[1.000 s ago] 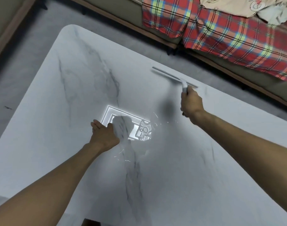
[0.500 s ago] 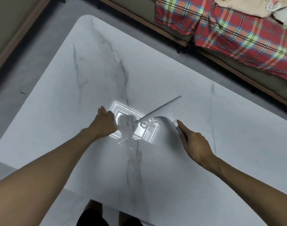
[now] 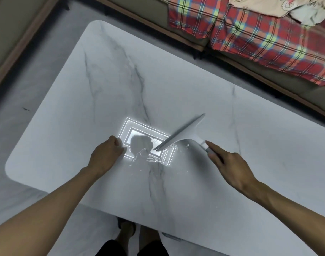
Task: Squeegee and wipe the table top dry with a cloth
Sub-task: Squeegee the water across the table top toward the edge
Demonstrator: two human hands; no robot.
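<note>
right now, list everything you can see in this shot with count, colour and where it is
table top: one, white marble with grey veins, fills the middle
squeegee: one, white, blade tip down at the table's centre
water: small puddle and drops, clear, around the blade tip
light reflection: one, bright white rectangle, table centre
plaid blanket: one, red with green and yellow, on the couch, upper right
beige fabric: one piece, top right, on the blanket
couch: one, olive with a wooden frame, beyond the table
floor: grey, around the table
feet: two, bottom edge, below the table's near side
left hand: fingers curled, resting on the table beside the reflection
right hand: grips the squeegee handle
</note>
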